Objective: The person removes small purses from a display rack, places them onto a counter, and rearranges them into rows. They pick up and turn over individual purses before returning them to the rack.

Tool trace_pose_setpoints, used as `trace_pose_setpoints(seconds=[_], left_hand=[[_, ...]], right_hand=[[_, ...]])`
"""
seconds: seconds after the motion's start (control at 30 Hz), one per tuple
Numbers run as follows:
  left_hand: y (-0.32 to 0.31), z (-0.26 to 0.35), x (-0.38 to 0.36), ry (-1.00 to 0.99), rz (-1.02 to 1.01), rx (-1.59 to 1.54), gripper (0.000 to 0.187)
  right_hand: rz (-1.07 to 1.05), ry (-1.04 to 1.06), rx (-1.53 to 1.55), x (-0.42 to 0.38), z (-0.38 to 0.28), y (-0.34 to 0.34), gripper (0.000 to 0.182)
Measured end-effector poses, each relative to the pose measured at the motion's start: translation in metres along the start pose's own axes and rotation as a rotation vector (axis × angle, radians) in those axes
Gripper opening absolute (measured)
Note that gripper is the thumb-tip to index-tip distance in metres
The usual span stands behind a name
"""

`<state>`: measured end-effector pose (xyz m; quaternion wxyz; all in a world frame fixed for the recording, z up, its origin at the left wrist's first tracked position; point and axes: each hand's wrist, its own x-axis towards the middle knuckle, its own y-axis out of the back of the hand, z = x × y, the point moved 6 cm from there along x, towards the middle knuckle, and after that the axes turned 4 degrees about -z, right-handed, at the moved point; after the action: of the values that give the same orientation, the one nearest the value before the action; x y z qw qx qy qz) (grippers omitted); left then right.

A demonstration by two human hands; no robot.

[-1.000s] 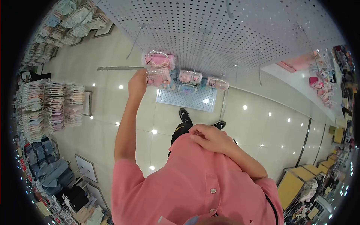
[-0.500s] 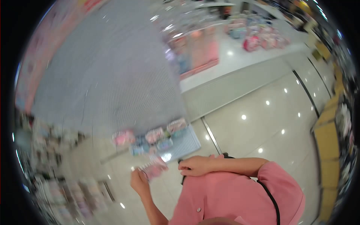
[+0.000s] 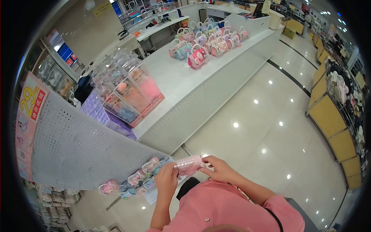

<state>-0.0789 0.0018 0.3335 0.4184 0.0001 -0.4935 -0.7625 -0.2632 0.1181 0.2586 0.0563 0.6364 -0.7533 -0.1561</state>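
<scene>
A small pink handbag [image 3: 189, 166] with a white pearl handle is held up in front of the pink shirt. My left hand [image 3: 166, 179] grips its left end, with the fingers partly turned from view. At the other end, my right hand [image 3: 217, 168] has its fingers closed on the bag's edge. Just beyond my left hand, several similar pearl-handled bags [image 3: 135, 178], pink and blue, sit on a low shelf at the foot of a perforated grey panel [image 3: 89, 143].
More pearl-handled bags [image 3: 198, 57] stand on a white counter [image 3: 216, 79]. Boxed dolls [image 3: 133, 92] and purple boxes [image 3: 106, 116] occupy its near end. A sale sign [image 3: 31, 102] tops the panel at left. Shoe racks [image 3: 328, 116] line the right side of the tiled floor.
My view has swung toward the counter. My right hand has come off the body to the pink bag, which both hands now hold; before, only my left hand had it.
</scene>
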Motion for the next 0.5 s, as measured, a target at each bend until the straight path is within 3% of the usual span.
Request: trace_pose_setpoints(seconds=[0.17,0.33,0.5], left_hand=[[-0.047,0.029,0.060,-0.101,-0.110,-0.022,0.021],[-0.101,0.032,0.114,-0.113,-0.209,-0.107,0.019],[-0.145,0.012,0.186,-0.073,-0.151,-0.232,0.014]], right_hand=[[0.196,-0.101,0.098,0.000,0.032,0.040,0.037],[0.241,-0.133,0.099,0.023,0.049,0.092,0.030],[0.299,-0.074,-0.041,0.093,0.062,0.157,0.024]])
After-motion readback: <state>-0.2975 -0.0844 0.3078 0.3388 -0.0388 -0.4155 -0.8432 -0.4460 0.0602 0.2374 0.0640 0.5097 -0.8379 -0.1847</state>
